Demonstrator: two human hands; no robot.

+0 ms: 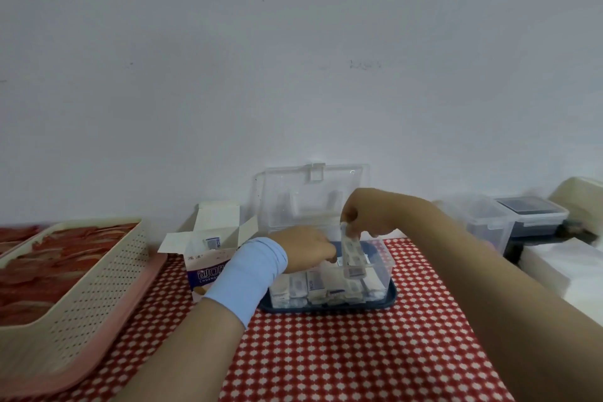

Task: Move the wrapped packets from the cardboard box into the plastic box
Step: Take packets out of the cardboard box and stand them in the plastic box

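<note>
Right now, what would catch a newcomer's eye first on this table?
The two hands at the centre: the right hand pinches a strip of wrapped packets upright over the clear plastic box, while the left hand reaches inside it, fingertips hidden. Just left of it stands the open cardboard box, all on a bold red-and-white checked cloth.

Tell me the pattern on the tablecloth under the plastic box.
The tablecloth is red with small white checks, clearest in the head view.
</note>
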